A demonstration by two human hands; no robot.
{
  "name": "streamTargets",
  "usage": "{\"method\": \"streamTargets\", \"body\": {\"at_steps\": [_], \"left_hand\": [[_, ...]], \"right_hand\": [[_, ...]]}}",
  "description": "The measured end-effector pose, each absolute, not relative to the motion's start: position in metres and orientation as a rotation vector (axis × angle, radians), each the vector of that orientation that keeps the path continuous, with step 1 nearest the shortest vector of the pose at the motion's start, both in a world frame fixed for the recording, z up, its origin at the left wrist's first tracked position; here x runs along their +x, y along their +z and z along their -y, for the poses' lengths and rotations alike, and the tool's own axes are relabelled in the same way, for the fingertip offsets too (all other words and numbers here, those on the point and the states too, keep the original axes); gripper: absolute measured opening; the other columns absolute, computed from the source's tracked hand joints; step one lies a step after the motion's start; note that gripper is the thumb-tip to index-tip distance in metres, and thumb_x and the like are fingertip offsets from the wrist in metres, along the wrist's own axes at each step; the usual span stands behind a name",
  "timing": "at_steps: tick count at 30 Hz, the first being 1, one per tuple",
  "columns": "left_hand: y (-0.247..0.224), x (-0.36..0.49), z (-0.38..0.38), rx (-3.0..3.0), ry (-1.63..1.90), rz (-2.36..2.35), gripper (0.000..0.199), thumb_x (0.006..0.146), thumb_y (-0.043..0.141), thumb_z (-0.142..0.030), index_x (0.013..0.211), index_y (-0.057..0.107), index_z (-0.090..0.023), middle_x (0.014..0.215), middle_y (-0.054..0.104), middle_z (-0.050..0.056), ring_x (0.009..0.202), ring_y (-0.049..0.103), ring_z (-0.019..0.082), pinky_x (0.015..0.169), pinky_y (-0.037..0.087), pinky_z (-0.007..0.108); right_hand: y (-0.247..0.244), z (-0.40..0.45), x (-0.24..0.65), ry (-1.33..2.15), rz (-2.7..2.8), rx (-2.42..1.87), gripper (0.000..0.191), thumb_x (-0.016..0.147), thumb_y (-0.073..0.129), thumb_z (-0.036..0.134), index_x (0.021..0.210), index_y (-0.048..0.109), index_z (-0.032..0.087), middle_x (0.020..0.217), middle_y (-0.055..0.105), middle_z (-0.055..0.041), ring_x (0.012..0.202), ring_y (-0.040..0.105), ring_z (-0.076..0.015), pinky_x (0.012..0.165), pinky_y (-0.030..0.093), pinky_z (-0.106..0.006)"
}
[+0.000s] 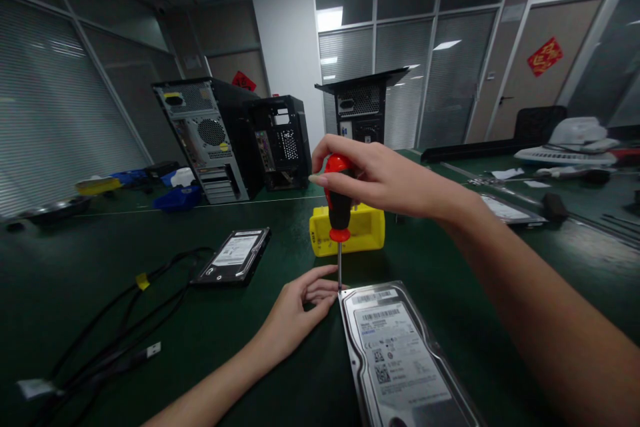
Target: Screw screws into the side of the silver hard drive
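Note:
My right hand [367, 173] is wrapped around the red and black handle of a screwdriver [340, 213], which stands upright. Its shaft points down to the far left corner of a silver hard drive [395, 353] lying label side up. At that same corner, my left hand [305, 300] rests low on the table with curled fingers, its fingertips against the drive's edge beside the screwdriver tip. Whether a screw sits under the tip is too small to tell. Just behind the screwdriver is a yellow plastic bin [373, 230].
A second hard drive [235, 255] and black cables [120, 340] lie to the left. Computer cases [210, 140] stand at the back, with a blue bin [177, 199] beside them. On the right are another drive [510, 210] and a white device [570, 147].

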State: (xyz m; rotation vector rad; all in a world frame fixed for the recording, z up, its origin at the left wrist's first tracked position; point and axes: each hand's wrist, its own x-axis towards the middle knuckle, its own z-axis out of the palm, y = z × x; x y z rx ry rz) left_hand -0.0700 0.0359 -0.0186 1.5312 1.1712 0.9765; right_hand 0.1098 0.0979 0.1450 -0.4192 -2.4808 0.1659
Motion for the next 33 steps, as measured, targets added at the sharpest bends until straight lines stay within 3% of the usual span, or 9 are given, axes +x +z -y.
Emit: {"method": "streamTargets", "body": {"at_steps": [4,11,18,25,33], "left_hand": [[-0.0181,-0.0694,-0.0349,1.531,0.974,-1.176,0.048,0.08,0.057,-0.017,0.126,0.048,-0.009,0.11,0.067,0.015,0.101,0.064,0.022,0.093,0.047,0.037],[-0.0202,-0.0707,-0.0358,1.536,0.982,-1.165,0.047,0.081,0.057,-0.018,0.126,0.048,-0.008,0.11,0.067,0.016,0.101,0.064,0.022,0.094,0.046,0.037],[-0.0196,-0.0706,-0.0351,1.537,0.978,-1.168,0.044,0.082,0.058,-0.018,0.125,0.051,-0.013,0.11,0.067,0.013,0.102,0.064,0.021,0.094,0.047,0.036],[-0.0229,-0.0724,-0.0358,1.545,0.98,-1.156,0.044,0.082,0.058,-0.02,0.126,0.052,-0.015,0.109,0.068,0.012,0.102,0.064,0.021,0.094,0.047,0.035],[-0.0205,-0.071,-0.0353,1.527,0.978,-1.166,0.045,0.081,0.059,-0.021,0.125,0.051,-0.012,0.11,0.067,0.014,0.101,0.064,0.021,0.094,0.047,0.036]], "right_hand": [[0.1397,-0.101,0.1067,0.062,2.422,-0.536,0.038,0.091,0.038,0.051,0.1,0.051,0.017,0.078,0.056,-0.0012,0.064,0.046,-0.0108,0.062,0.035,-0.026],[0.1405,-0.0992,0.1056,0.118,2.427,-0.462,0.031,0.096,0.029,0.034,0.104,0.052,0.015,0.085,0.058,-0.0034,0.072,0.05,-0.0121,0.066,0.035,-0.026],[0.1404,-0.1004,0.105,-0.069,2.39,-0.567,0.041,0.092,0.033,0.049,0.093,0.055,0.015,0.074,0.055,-0.002,0.064,0.045,-0.0111,0.063,0.031,-0.026],[0.1398,-0.0977,0.1101,-0.153,2.424,-0.542,0.03,0.09,0.034,0.031,0.109,0.051,0.015,0.081,0.058,-0.0032,0.063,0.045,-0.0118,0.063,0.031,-0.027],[0.1378,-0.1002,0.1047,-0.145,2.429,-0.561,0.043,0.093,0.031,0.051,0.11,0.049,0.016,0.074,0.056,-0.0002,0.059,0.045,-0.0102,0.061,0.031,-0.025]]}}
